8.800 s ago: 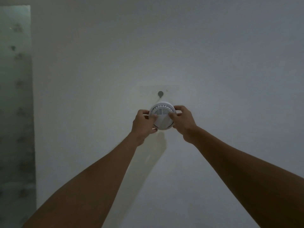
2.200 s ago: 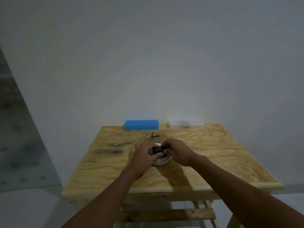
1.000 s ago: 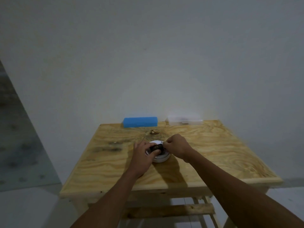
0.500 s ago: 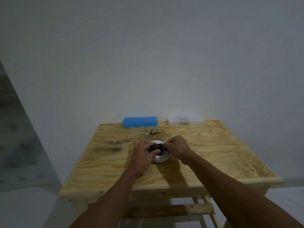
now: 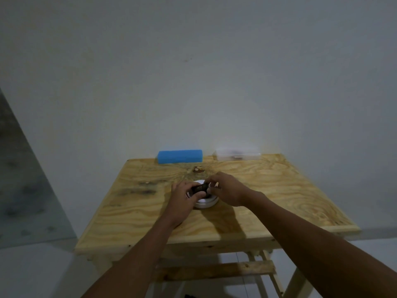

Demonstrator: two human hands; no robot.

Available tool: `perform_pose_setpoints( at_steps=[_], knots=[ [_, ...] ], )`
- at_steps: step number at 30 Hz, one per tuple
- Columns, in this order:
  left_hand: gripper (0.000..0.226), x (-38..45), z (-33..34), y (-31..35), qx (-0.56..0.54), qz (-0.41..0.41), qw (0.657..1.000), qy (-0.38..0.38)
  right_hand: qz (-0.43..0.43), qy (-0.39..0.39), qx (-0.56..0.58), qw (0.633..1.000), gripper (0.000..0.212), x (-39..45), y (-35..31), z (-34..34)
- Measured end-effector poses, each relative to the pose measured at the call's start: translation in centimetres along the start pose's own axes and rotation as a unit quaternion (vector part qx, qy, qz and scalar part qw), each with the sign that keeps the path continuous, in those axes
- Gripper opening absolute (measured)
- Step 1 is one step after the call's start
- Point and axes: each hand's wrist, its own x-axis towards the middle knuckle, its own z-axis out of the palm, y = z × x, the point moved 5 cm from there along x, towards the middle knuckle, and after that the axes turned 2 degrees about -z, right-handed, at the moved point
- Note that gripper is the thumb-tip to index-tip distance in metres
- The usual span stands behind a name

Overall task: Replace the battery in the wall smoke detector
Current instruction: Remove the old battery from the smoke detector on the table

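Note:
The round white smoke detector (image 5: 205, 203) lies on the wooden table (image 5: 268, 190), near its middle. A small dark battery (image 5: 199, 188) sits just above the detector's upturned side. My left hand (image 5: 184, 198) pinches the battery's left end between thumb and fingers. My right hand (image 5: 227, 190) holds the battery's right end with its fingertips. Both hands cover much of the detector, so its open side is mostly hidden.
A blue box (image 5: 180, 156) and a clear plastic case (image 5: 238, 156) stand against the white wall at the table's back edge. A dark knot (image 5: 197, 169) marks the wood behind the detector. The floor lies below the table's front edge.
Over the last second both hands stay on the battery over the detector, and the battery sits a little higher. Earlier the detector was held against the wall.

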Motion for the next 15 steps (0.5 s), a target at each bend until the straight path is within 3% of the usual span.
perform_pose_setpoints(
  at_steps=[7, 15],
  knots=[
    [0.06, -0.3, -0.1, -0.3, -0.028, -0.013, 1.0, 0.005, 0.028, 0.101, 0.022, 0.994, 0.025, -2.1, 1.7, -3.2],
    [0.071, -0.1, 0.4, -0.7, 0.025, -0.013, 1.0, 0.002, 0.061, 0.072, 0.062, 0.994, 0.024, -6.2, 5.2, -3.5]
  ],
)
